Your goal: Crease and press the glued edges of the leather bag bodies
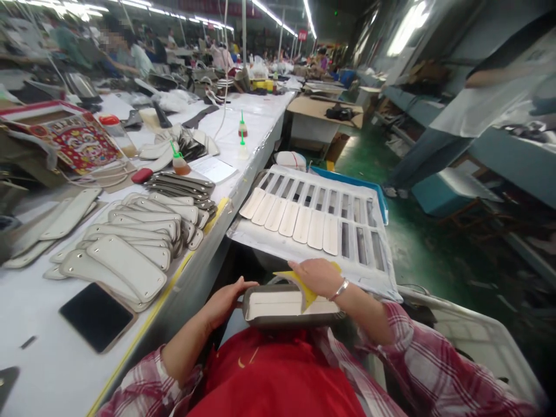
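Observation:
On my lap, in front of a red apron (pixel 278 370), rests a grey-brown bag body (pixel 286 321) with a pale panel (pixel 271 301) facing up and a curved strap across it. My left hand (pixel 228 298) is closed on its left end, thumb along the edge. Over the strap, my right hand (pixel 319 276) grips a thin yellow piece (pixel 309 296), cloth or sheet; its fingertips are partly hidden. Just beyond lies a white-covered slatted rack (pixel 369 231) with a row of several pale oblong pieces (pixel 288 218).
To the left, a white table (pixel 39 313) carries a phone (pixel 98 317), piles of pale riveted panels (pixel 125 263), darker panels (pixel 180 188) and green-tipped bottles (pixel 179 162). A cardboard box (pixel 319 113) stands beyond the rack. Another person (pixel 473 110) stands at the right.

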The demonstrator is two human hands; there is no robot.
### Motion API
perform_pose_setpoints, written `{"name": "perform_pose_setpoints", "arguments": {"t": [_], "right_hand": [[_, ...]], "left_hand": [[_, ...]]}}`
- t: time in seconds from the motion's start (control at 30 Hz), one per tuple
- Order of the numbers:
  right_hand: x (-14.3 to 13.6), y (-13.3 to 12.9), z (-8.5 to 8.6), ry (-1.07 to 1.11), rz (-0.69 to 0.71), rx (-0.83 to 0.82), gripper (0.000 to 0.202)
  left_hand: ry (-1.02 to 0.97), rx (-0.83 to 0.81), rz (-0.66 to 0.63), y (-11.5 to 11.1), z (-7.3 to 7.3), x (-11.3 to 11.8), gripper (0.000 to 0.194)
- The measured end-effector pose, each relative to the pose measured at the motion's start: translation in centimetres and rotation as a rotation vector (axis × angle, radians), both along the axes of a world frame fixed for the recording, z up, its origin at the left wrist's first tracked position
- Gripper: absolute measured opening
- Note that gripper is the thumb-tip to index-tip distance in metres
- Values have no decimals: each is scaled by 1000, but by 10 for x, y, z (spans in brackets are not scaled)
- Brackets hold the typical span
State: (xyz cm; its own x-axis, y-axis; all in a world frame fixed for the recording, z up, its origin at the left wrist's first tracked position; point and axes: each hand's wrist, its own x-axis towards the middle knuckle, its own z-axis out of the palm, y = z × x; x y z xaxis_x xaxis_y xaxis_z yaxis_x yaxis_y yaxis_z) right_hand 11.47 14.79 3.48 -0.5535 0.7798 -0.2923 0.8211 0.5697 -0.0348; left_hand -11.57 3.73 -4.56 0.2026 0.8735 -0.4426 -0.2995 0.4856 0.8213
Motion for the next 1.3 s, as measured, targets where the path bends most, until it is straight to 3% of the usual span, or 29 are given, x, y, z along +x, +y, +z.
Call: {"name": "perform_pose_setpoints", "arguments": {"t": [0.13, 0.3, 0.53, 0.7, 0.8, 0.9, 1.0, 1.1, 1.3], "right_hand": [[25, -18, -1, 163, -6, -102, 58], [47, -47, -8, 361, -74, -245, 48], [57, -75, -8, 515, -188, -414, 46], [58, -84, -3, 641, -218, -588, 34], [62, -92, -4, 728, -220, -643, 31], [66, -103, -7, 736, -202, -594, 32], [66, -112, -8, 731, -146, -478, 32], [58, -118, -8, 686, -85, -362, 33], [38, -123, -15, 643, 33, -235, 28]], "left_hand": [[191, 7, -36, 8, 5, 5, 46], [226, -1, -103, 13, 6, 7, 40], [282, 10, -136, 16, 3, 6, 34], [330, 62, -136, 19, 10, 4, 30], [368, 88, -127, 11, 16, -1, 23], [382, 66, -134, -8, 20, -2, 38], [172, -57, -102, -28, 21, 10, 56], [-150, -157, 28, -36, 20, 28, 58], [-355, -56, 266, -38, 16, 51, 51]]}}
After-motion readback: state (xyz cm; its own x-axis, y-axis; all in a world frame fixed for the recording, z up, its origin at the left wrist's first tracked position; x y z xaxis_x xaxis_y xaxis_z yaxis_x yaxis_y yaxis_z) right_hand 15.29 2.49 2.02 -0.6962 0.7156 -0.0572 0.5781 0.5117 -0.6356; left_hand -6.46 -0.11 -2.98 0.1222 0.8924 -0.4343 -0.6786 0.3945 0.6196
